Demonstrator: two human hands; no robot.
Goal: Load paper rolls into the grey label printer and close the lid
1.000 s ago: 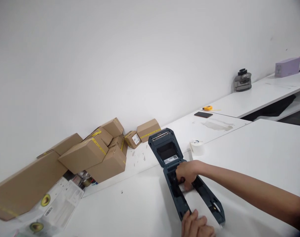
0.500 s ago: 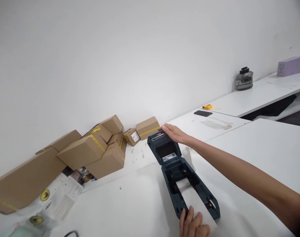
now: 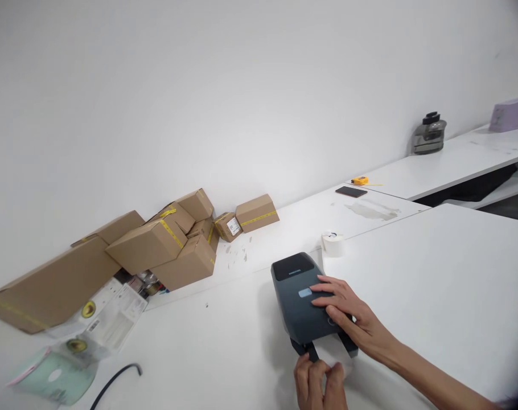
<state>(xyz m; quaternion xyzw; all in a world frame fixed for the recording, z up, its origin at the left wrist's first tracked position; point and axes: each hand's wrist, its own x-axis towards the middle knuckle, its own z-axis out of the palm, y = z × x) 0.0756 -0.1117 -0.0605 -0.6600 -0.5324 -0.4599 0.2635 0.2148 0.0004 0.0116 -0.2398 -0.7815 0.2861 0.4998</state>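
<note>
A dark blue-grey label printer point(image 3: 295, 310) stands on the white table, its lid swung down over the body. A gap still shows at the front between lid and base. White label paper point(image 3: 329, 348) comes out through that gap toward me. My right hand point(image 3: 348, 313) lies on top of the lid with its fingers stretched out, near the light button. Below the front edge, my left hand point(image 3: 321, 384) has its fingers curled on the end of the paper. The roll inside is covered by the lid.
Behind the printer stands a white paper roll point(image 3: 332, 245). Cardboard boxes point(image 3: 148, 245) are piled at the left, near plastic bags point(image 3: 114, 319), a mint pouch point(image 3: 56, 376) and a black cable point(image 3: 116, 376). Farther back lie a phone point(image 3: 351, 192), a yellow tape measure point(image 3: 360, 180) and a jug point(image 3: 430, 135).
The printer's lid has come down from wide open toward me. My right hand moved from the lid's far edge onto its top. The paper roll behind has come into view.
</note>
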